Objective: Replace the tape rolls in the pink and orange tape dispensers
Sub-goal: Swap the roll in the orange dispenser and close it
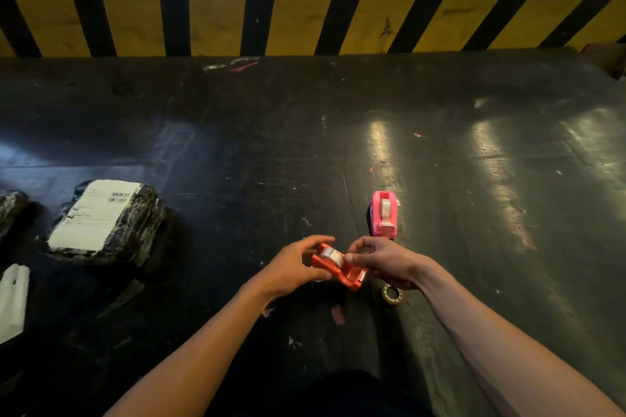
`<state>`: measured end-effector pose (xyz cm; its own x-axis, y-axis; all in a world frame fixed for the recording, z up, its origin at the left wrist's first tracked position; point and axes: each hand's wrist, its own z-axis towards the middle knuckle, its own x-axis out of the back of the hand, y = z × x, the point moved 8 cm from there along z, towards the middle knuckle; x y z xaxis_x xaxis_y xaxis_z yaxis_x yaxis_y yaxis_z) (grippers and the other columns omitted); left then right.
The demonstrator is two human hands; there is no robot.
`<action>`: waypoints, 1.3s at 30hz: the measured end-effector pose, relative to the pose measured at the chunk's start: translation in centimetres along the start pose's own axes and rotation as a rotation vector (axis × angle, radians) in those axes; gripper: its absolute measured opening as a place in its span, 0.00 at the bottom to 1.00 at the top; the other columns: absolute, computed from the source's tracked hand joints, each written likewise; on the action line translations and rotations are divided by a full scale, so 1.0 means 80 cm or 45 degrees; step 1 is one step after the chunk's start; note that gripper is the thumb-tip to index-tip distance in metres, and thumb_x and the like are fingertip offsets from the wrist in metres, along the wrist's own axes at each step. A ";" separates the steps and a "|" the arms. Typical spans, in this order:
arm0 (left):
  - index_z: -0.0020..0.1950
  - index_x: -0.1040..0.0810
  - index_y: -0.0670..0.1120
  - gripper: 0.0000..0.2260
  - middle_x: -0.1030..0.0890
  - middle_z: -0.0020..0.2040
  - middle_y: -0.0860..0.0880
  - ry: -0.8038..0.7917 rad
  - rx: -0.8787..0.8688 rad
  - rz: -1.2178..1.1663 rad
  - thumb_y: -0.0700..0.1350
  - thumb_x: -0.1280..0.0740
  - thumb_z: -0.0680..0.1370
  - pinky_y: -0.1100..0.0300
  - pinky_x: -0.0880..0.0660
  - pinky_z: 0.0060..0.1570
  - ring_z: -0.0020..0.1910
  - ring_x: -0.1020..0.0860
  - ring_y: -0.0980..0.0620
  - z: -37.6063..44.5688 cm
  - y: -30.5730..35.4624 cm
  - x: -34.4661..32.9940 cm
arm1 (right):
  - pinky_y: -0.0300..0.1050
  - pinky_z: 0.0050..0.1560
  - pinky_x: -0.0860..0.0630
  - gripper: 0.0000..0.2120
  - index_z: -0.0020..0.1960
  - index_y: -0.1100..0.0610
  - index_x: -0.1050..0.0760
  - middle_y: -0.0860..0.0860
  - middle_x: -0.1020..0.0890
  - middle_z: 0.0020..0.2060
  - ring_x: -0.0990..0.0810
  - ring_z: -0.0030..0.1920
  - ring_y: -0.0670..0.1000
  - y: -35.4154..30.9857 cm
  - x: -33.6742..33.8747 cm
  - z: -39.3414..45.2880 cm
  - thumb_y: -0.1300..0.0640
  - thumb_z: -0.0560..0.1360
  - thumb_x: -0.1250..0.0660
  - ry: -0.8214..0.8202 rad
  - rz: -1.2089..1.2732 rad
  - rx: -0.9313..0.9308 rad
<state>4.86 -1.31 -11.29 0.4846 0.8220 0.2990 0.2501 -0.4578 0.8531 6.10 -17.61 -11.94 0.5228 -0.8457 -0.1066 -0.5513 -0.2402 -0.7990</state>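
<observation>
Sitting between both hands just above the dark worktop (237,152), the orange tape dispenser (338,267) carries a clear roll (332,254). The left hand (294,264) is clamped on its rear end; the right hand (386,264) pinches at the roll. The pink dispenser (384,213) stands just beyond, a loose tape roll (393,294) lies under the right wrist, and a wrapped parcel (105,220) sits well left.

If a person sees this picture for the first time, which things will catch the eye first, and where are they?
First, the orange tape dispenser at the centre, held above the dark floor by the left hand and the right hand. Next, the pink tape dispenser standing on the floor just beyond them. Then the yellow-and-black striped barrier across the top, and a black-wrapped parcel with a white label at the left.
</observation>
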 end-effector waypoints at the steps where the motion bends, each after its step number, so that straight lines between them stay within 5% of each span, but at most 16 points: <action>1: 0.64 0.25 0.61 0.26 0.24 0.64 0.56 0.050 -0.032 0.088 0.41 0.24 0.72 0.49 0.26 0.65 0.64 0.25 0.54 0.000 -0.001 0.004 | 0.39 0.40 0.21 0.11 0.54 0.62 0.26 0.57 0.18 0.45 0.18 0.42 0.50 -0.003 -0.001 -0.002 0.59 0.75 0.29 0.019 -0.040 0.016; 5: 0.56 0.23 0.60 0.20 0.20 0.55 0.58 0.213 -0.101 0.347 0.49 0.21 0.69 0.50 0.24 0.61 0.56 0.23 0.59 -0.003 -0.006 0.010 | 0.42 0.45 0.24 0.07 0.49 0.60 0.23 0.56 0.19 0.45 0.21 0.45 0.51 -0.013 -0.001 0.000 0.58 0.74 0.28 0.180 -0.236 0.122; 12: 0.58 0.27 0.60 0.19 0.22 0.55 0.59 0.325 -0.162 0.547 0.55 0.24 0.71 0.52 0.23 0.58 0.53 0.23 0.60 -0.013 -0.018 0.007 | 0.46 0.50 0.23 0.05 0.49 0.54 0.22 0.52 0.19 0.47 0.21 0.46 0.48 -0.008 -0.011 0.013 0.53 0.76 0.30 0.315 -0.487 0.162; 20: 0.61 0.24 0.56 0.18 0.20 0.53 0.57 0.403 -0.228 0.637 0.54 0.25 0.73 0.50 0.22 0.57 0.50 0.21 0.59 -0.028 -0.022 -0.001 | 0.43 0.36 0.27 0.24 0.41 0.49 0.24 0.48 0.19 0.37 0.21 0.38 0.47 -0.015 -0.044 0.017 0.29 0.71 0.40 0.351 -0.865 0.125; 26: 0.62 0.22 0.55 0.19 0.19 0.56 0.56 0.485 -0.226 0.670 0.55 0.25 0.73 0.51 0.28 0.63 0.56 0.23 0.59 -0.035 -0.023 0.007 | 0.40 0.32 0.30 0.14 0.41 0.47 0.26 0.46 0.20 0.37 0.21 0.39 0.45 -0.022 -0.064 0.018 0.36 0.71 0.33 0.323 -0.946 0.150; 31: 0.60 0.22 0.55 0.19 0.19 0.53 0.57 0.500 -0.224 0.670 0.56 0.24 0.71 0.51 0.26 0.59 0.52 0.22 0.58 -0.049 -0.037 0.006 | 0.38 0.33 0.30 0.06 0.42 0.49 0.24 0.47 0.21 0.40 0.21 0.41 0.48 -0.017 -0.070 0.013 0.48 0.74 0.33 0.303 -1.000 0.172; 36: 0.60 0.22 0.56 0.18 0.18 0.53 0.58 0.486 -0.187 0.713 0.57 0.25 0.72 0.51 0.28 0.59 0.52 0.24 0.58 -0.067 -0.059 -0.013 | 0.49 0.55 0.32 0.10 0.48 0.48 0.20 0.54 0.28 0.48 0.30 0.56 0.57 0.014 -0.076 0.004 0.43 0.74 0.35 0.314 -1.231 0.167; 39: 0.60 0.22 0.56 0.18 0.18 0.54 0.57 0.503 -0.137 0.692 0.55 0.25 0.72 0.51 0.28 0.59 0.54 0.24 0.55 -0.075 -0.068 -0.021 | 0.50 0.57 0.30 0.07 0.45 0.47 0.22 0.55 0.26 0.47 0.29 0.57 0.58 0.029 -0.080 -0.006 0.45 0.75 0.35 0.336 -1.241 0.139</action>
<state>-2.36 1.85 -13.83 0.1704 0.5560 0.8135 -0.0373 -0.8213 0.5692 1.17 -13.01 -12.82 0.5458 -0.3864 0.7436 0.1074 -0.8478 -0.5193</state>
